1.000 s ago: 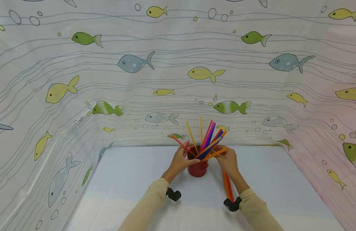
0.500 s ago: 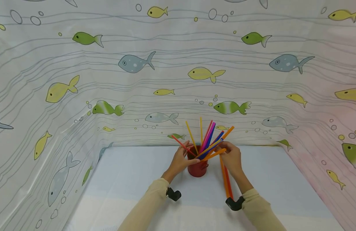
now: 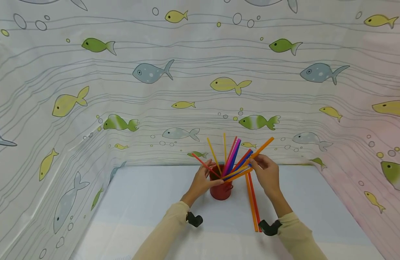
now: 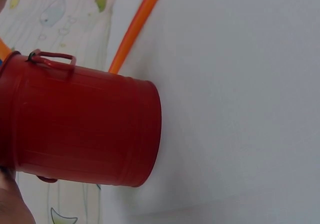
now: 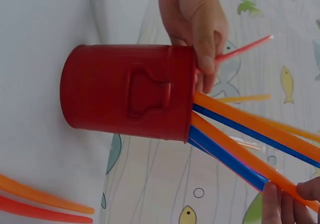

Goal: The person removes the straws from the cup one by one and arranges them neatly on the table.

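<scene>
A small red metal bucket (image 3: 220, 193) with side handles stands upright on the table, holding several straws in orange, yellow, pink, red and blue. My left hand (image 3: 201, 182) grips its rim, thumb in front and fingers curled behind, as the right wrist view also shows. To the right of the bucket, my right hand (image 3: 267, 173) pinches a thick orange straw (image 3: 266, 144) between thumb and fingers. That straw slants up and right; its lower end is at the bucket's mouth in the right wrist view. Right beside it there is a blue straw (image 5: 227, 149).
Two more straws, one orange (image 3: 251, 207) and one red (image 3: 255, 206), lie side by side on the white tabletop (image 3: 300, 209), right of the bucket. A fish-patterned sheet (image 3: 200, 54) surrounds the table at the back and sides.
My right hand has moved right and slightly up, drawing the orange straw outward so its top leans farther right. The left hand has kept its hold on the bucket.
</scene>
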The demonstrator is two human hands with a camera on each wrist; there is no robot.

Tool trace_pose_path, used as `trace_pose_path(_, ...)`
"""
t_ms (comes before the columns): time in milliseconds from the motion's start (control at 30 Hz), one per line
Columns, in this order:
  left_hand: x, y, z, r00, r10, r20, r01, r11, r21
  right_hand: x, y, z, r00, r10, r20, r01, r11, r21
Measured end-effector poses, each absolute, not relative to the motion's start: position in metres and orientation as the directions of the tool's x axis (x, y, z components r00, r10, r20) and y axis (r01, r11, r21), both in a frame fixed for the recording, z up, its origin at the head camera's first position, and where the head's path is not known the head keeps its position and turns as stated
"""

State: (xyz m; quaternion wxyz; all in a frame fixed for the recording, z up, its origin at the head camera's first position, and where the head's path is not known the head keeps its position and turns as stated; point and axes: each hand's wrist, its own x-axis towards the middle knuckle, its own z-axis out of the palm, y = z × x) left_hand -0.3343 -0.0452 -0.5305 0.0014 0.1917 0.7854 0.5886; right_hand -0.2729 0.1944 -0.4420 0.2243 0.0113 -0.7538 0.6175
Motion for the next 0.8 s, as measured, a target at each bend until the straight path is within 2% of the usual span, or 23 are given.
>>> trace_pose_path(200,-0.316,-0.047,-0.503,-0.921,0.322,0.218,0.301,0.237,0.924,-0.255,0.195,-0.416,-0.868,0.253,0.427,-0.366,0.255,-0.895)
trace_pose_path(267,-0.311,-0.047,-0.496,-0.920,0.325,0.217,0.302,0.237,0.923,-0.260,0.201,-0.420,-0.862,0.262,0.434,-0.379,0.234,-0.895)
trace_pose_path(433,-0.327,-0.046,-0.519,-0.926,0.311,0.216,0.295,0.236,0.926,-0.273,0.218,-0.431,-0.847,0.273,0.455,-0.431,0.148,-0.890)
trace_pose_path(533,-0.333,-0.045,-0.530,-0.928,0.301,0.219,0.294,0.229,0.928,-0.272,0.223,-0.426,-0.829,0.280,0.484,-0.473,0.109,-0.874)
trace_pose_path(800,-0.333,-0.047,-0.529,-0.929,0.302,0.213,0.293,0.249,0.923,-0.268,0.233,-0.415,-0.802,0.306,0.512,-0.495,0.138,-0.858)
